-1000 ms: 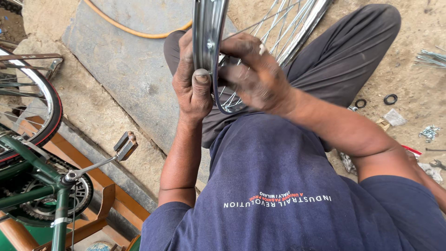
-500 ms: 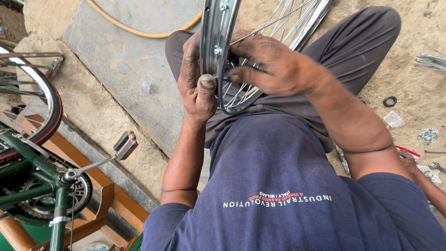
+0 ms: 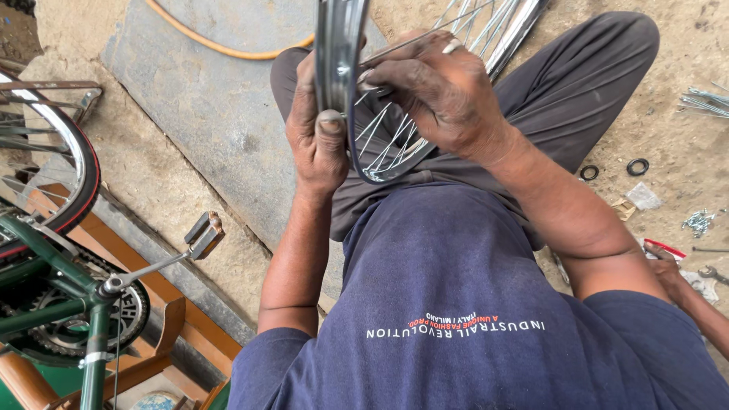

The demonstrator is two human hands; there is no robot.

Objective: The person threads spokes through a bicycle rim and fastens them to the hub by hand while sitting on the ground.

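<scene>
A shiny metal bicycle wheel rim [image 3: 338, 53] stands nearly on edge over the person's lap, its polished, curved channel facing the camera and thin steel spokes [image 3: 387, 140] fanning away behind it toward the upper right. The left hand [image 3: 315, 129] is clamped on the rim from the left side, fingers wrapped behind the metal and the thumb pressed flat against the rim's near edge. The right hand [image 3: 440, 91], grimy and dust-dulled, is closed just to the right of the rim, its fingertips pinching at a spoke where it meets the rim's inner face; a pale ring shows on one finger. The two hands sit close together, with the rim between them.

The person wears a dark blue cotton shirt and grey trousers [image 3: 562, 99], seated above rough, sandy ground [image 3: 683, 61]. A flat grey concrete slab [image 3: 197, 99] runs diagonally at left, with an orange hose [image 3: 220, 49] curving across its top. At far left stands a green bicycle frame [image 3: 53, 281] with a toothed chainring, a crank arm and a blocky pedal [image 3: 203, 234], beside a black tyre with a red stripe [image 3: 76, 175]. On the ground at right lie two small black rubber rings [image 3: 636, 166], loose bundled spokes [image 3: 710, 100] and small metal bits. Another person's hand [image 3: 668, 266] rests at the lower right edge.
</scene>
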